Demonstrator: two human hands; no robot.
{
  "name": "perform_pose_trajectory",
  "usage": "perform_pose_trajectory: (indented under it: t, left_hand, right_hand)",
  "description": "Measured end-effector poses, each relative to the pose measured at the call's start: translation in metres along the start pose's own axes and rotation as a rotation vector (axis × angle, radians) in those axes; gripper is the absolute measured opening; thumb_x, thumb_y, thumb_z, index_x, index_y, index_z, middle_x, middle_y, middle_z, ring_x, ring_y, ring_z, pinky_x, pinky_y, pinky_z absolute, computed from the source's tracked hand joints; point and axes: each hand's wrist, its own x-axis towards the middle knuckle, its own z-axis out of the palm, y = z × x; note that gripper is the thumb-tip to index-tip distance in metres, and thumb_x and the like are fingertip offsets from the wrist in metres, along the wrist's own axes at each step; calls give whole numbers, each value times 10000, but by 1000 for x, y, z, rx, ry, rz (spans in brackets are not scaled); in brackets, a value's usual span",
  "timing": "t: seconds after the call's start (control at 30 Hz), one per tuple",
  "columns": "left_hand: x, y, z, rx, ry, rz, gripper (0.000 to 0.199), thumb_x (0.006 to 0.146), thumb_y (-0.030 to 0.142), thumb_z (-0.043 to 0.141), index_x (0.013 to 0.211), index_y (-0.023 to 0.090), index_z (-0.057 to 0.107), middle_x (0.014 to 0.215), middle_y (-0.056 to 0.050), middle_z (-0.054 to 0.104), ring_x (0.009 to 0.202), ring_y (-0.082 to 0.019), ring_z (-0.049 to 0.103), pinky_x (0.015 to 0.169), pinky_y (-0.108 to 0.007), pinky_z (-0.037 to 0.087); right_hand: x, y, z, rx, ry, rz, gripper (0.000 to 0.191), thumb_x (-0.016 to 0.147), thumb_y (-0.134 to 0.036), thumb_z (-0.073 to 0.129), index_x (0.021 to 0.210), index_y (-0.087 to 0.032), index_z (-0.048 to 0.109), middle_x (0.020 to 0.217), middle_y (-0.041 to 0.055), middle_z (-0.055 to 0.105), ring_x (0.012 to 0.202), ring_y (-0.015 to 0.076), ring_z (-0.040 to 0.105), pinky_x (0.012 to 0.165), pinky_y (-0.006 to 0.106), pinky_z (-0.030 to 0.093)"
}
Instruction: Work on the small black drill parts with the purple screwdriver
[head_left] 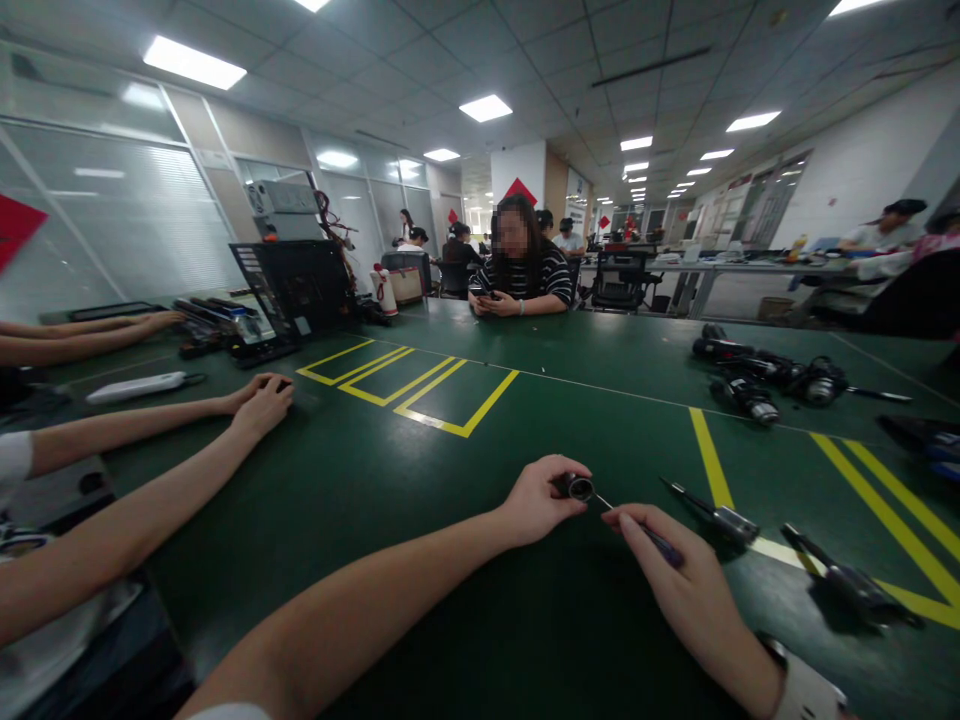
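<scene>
Near the middle of the green table, my left hand (544, 497) is closed around a small dark cylindrical part (580, 487), its round open end facing me. My right hand (667, 565) pinches a thin screwdriver (664, 548) with a dark purple handle. The screwdriver's metal shaft points up and left at the cylinder's rim; whether the tip touches it is too small to tell. To the right of my hands lies a dark tool part with a metal body (735, 525), and farther right another similar part (855, 585).
Yellow tape outlines (469, 432) mark the green table (360, 480). Several dark tools (750, 380) lie at the back right. Another person's hands (262, 400) rest on the left, near a white power strip (135, 388) and a black case (300, 285). A person sits opposite.
</scene>
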Motion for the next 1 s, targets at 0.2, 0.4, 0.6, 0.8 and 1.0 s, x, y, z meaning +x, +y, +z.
perform_pose_trajectory:
  t: [0.2,0.4,0.6,0.8,1.0]
  left_hand:
    - [-2,5,-2,89,-58,10,385,676,80,668,1043,182,613,1071,-60,554,880,-161,584,752,-312,501]
    - [-2,7,-2,89,-68,16,382,685,64,652,1049,177,622,1082,-83,563,902,-185,582,764,-346,496]
    - [3,-2,-1,-104,-40,-78,425,664,15,654,1060,161,608,942,-61,624,867,-176,602,800,-359,479]
    - [2,1,-1,-248,-1,-113,418,645,46,693,1039,157,611,873,-45,634,822,-166,603,788,-372,477]
    - [0,6,-2,-242,-14,-103,418,651,42,687,1046,151,604,885,-51,636,841,-171,607,783,-371,484]
  right_hand:
    - [4,1,-3,90,-34,76,319,798,-461,516,804,-196,694,894,80,690,870,265,621,781,382,459]
    - [9,14,-2,354,-10,170,287,801,-432,562,812,-183,704,876,72,693,857,244,613,811,386,447]
    - [12,16,0,632,-8,283,266,771,-412,619,792,-163,711,839,81,701,842,242,619,793,386,473]
    - [7,11,1,454,-72,162,281,823,-429,571,927,-199,697,996,68,686,945,239,603,890,402,435]
    - [2,2,-1,260,-52,110,325,828,-461,537,947,-200,691,1010,70,680,960,245,602,897,406,438]
